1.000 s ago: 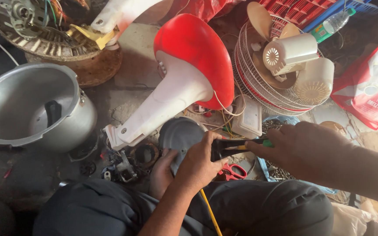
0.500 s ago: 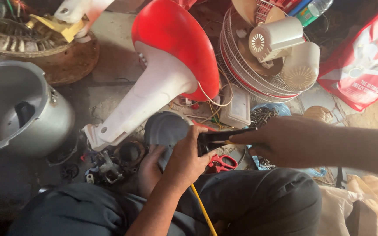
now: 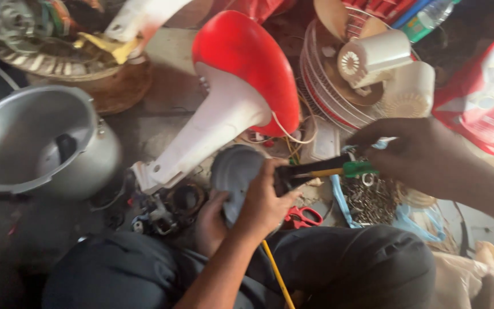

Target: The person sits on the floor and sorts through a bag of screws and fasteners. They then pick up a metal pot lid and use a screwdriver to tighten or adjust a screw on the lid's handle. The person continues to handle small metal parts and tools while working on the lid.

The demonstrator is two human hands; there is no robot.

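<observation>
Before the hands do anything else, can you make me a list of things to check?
1. Left hand grips the round grey part: ok, fingers wrap its edge.
2. Right hand holds the green-handled tool: ok.
3. Tool tip sits on the right spot of the grey part: cannot tell, the left hand hides it.
4. Red scissors are clear of the hands: not ok, they lie just under the left hand.
5. Red and white megaphone rests steady: cannot tell, it leans beside the grey part.
6. Small metal bits stay in a pile: ok.
</observation>
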